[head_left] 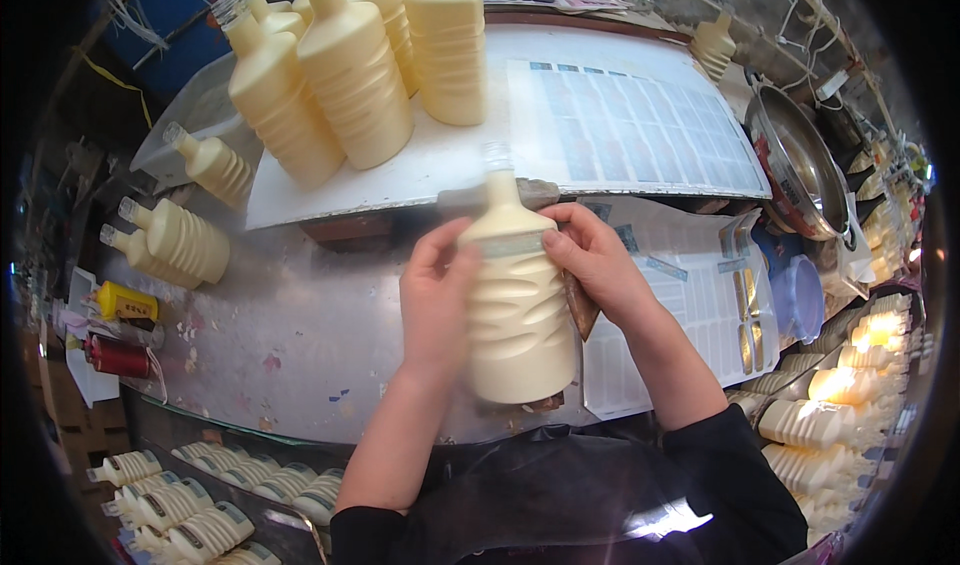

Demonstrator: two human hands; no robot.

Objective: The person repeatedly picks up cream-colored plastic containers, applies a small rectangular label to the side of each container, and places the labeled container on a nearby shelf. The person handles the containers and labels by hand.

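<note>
A cream-coloured plastic bottle (515, 335) with a clear threaded neck and rippled sides is tilted in front of me, its neck pointing away. Across its upper body runs a narrow grey-green label strip (512, 245). My right hand (590, 255) is closed at the bottle's right shoulder, the thumb pressing at the strip's right end. On the opposite side my left hand (437, 285), blurred by motion, has its curled fingers against the bottle near the strip's left end. Beneath the bottle a brown support (582, 310) shows in part.
Several cream bottles (355, 85) stand on a raised white board (400, 180). A label sheet (640, 125) lies there; more sheets (650, 355) lie right of my hands. A metal pan (800, 155) and purple basin (798, 300) sit at right. Racked bottles (210, 530) fill the lower left.
</note>
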